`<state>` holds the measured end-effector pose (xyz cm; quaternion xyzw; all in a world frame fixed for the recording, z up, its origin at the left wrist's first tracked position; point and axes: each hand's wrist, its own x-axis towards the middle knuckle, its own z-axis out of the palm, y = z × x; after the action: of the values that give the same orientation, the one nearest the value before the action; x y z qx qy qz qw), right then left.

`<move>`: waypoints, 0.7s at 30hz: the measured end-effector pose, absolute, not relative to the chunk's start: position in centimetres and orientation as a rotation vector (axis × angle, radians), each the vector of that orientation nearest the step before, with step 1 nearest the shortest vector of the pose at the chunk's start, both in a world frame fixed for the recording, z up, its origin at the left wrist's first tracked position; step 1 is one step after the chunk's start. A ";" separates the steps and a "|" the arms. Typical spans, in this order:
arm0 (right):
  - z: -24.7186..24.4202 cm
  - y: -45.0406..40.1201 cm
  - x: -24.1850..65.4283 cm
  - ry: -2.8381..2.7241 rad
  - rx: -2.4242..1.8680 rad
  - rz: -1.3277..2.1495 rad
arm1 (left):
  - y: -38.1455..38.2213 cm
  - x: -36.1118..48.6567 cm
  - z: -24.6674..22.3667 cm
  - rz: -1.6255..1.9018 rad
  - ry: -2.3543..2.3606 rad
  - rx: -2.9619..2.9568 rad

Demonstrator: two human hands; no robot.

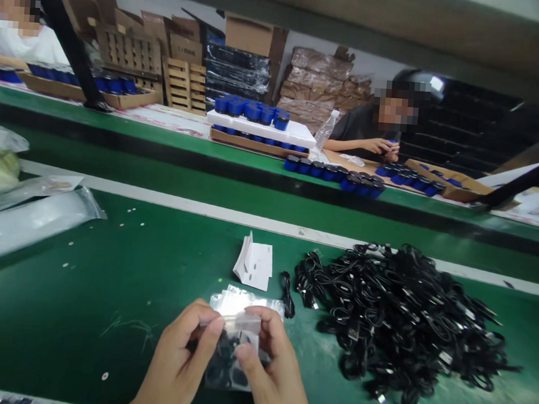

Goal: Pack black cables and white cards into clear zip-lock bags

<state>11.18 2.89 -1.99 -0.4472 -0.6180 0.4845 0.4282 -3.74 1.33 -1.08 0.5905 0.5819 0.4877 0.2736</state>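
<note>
Obs.: we held the clear bag (225, 371) over the green table (163, 268), front & centre, dark contents showing thru. Our left hand (180, 349) had fingers pinched on its top edge; our right hand (275, 356) gripped the R side, thumb pressed on the front. Folded leaflet (259, 266) sat beyond; a single coiled cable (287, 294) lay R of it, near the cable heap (395, 315). Couldn't tell if bag was sealed. Technique: we judged it best to tension the top edge evenly betw. both hands, thumbs pressing lightly.
</note>
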 end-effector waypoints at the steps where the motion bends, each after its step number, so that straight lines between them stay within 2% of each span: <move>1: -2.2 2.7 10.9 -1.519 -1.120 1.199 | 1.2 -3.4 -1.1 1.349 1.588 1.520; 6: -2.8 1.9 9.5 -1.375 -1.198 1.018 | 0.3 -1.2 -1.6 1.365 1.602 1.224; 10: -3.2 1.2 8.8 -1.349 -1.210 1.021 | -0.4 -0.4 -2.4 1.387 1.648 1.350; 21: -4.8 0.4 8.7 -1.299 -1.248 0.766 | -0.6 -0.3 -3.4 1.434 1.678 1.570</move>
<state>8.72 0.41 -4.83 -0.5290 -0.5507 0.3246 0.5583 -0.29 -0.57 -3.37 0.5662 0.6051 0.5169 0.2147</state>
